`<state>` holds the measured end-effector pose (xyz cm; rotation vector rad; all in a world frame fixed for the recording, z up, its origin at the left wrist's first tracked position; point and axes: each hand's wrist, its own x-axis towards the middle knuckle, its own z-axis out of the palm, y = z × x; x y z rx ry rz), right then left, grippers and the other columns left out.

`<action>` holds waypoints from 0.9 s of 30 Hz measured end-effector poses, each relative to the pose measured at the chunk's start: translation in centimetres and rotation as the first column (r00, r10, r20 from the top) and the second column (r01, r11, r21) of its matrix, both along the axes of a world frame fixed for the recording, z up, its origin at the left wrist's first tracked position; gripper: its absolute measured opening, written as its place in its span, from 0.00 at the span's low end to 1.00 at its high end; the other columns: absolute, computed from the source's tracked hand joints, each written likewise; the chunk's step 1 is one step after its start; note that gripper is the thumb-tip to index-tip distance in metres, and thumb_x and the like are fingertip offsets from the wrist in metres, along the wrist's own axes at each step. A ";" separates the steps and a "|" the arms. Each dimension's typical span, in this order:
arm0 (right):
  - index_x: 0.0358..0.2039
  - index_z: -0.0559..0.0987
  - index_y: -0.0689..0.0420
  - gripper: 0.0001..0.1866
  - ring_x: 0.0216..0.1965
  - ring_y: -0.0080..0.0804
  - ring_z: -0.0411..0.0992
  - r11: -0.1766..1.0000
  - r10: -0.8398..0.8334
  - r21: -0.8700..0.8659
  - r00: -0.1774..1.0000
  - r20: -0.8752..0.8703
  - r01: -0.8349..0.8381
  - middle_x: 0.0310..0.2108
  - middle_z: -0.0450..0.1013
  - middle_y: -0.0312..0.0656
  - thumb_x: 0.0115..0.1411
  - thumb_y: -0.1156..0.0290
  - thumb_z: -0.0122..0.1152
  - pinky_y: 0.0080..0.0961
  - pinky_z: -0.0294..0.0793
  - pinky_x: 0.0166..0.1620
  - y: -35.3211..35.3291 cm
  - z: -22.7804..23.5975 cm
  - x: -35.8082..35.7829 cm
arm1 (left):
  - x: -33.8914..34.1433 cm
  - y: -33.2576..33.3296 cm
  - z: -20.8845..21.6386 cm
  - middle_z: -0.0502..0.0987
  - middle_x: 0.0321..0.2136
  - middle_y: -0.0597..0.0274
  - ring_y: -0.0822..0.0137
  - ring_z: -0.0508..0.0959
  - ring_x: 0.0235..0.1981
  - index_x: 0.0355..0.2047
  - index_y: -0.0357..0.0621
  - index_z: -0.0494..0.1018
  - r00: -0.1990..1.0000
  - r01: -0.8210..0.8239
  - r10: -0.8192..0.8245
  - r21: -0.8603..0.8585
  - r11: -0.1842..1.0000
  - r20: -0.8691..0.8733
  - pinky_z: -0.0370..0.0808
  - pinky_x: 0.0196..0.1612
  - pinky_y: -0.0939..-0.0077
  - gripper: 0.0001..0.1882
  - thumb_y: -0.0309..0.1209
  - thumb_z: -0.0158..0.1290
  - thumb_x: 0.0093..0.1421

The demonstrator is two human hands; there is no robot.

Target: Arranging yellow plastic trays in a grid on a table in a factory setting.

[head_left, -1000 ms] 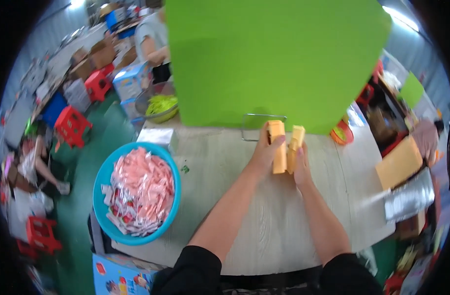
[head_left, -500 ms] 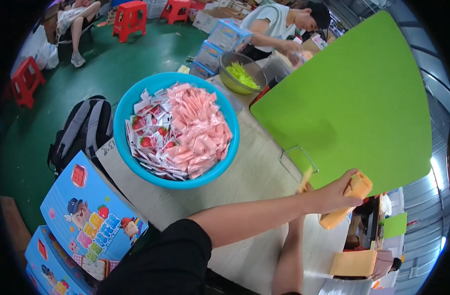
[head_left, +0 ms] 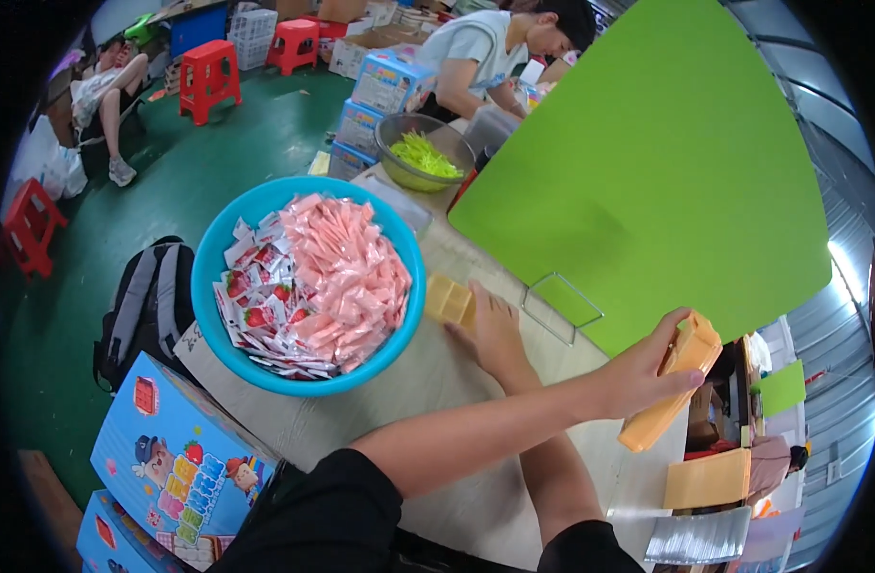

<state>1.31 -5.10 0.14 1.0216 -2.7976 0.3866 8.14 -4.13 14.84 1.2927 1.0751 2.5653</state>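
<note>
Head view: the left hand [head_left: 641,374] holds an orange plastic piece [head_left: 672,380]; the right hand [head_left: 495,330] lies flat on a yellow plastic piece [head_left: 449,300] beside the blue bowl [head_left: 229,248].

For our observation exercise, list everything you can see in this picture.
Basin: one, blue, on table
Sachets: many, pink and white, in basin
Board: one, green, upright on table
Bowl: one, clear, behind basin
Cartons: several, blue, on floor
Stools: several, red, on floor
Backpack: one, grey-black, on floor
Yellow tray: one, beside basin
Orange tray: one, held at right
Right hand: touching yellow tray
Left hand: gripping orange tray
</note>
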 end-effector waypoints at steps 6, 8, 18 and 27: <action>0.68 0.59 0.63 0.44 0.65 0.55 0.62 0.997 -0.033 0.076 0.998 0.052 0.029 0.63 0.65 0.57 0.61 0.51 0.66 0.50 0.57 0.65 0.0 0.1 0.3 | 0.2 0.7 -0.1 0.66 0.55 0.50 0.61 0.70 0.56 0.72 0.36 0.39 0.999 -0.043 0.043 -0.031 0.999 0.006 0.68 0.61 0.66 0.46 0.43 0.55 0.68; 0.69 0.59 0.63 0.44 0.67 0.56 0.58 0.998 -0.018 0.069 0.999 0.035 0.016 0.66 0.61 0.58 0.61 0.52 0.66 0.50 0.54 0.68 0.1 -0.3 1.2 | 0.5 0.1 -0.6 0.66 0.56 0.49 0.60 0.69 0.57 0.72 0.35 0.40 0.998 -0.067 0.067 -0.040 0.997 0.011 0.67 0.62 0.66 0.47 0.43 0.56 0.67; 0.68 0.60 0.56 0.29 0.61 0.32 0.66 -0.097 -0.105 -0.955 0.951 0.291 0.281 0.60 0.67 0.42 0.73 0.57 0.52 0.32 0.67 0.62 20.8 5.8 8.4 | 1.5 -1.3 2.1 0.68 0.56 0.43 0.53 0.72 0.58 0.71 0.30 0.43 0.971 -0.227 0.222 -0.054 0.972 -0.090 0.69 0.61 0.66 0.51 0.39 0.61 0.57; 0.74 0.47 0.56 0.45 0.71 0.39 0.55 0.424 -0.193 -0.882 0.972 0.132 0.204 0.72 0.52 0.46 0.71 0.33 0.34 0.38 0.60 0.69 19.6 10.7 16.7 | 3.8 -0.2 1.8 0.70 0.54 0.44 0.51 0.73 0.56 0.70 0.33 0.46 0.958 -0.258 0.240 -0.104 0.961 -0.155 0.70 0.59 0.62 0.52 0.40 0.64 0.55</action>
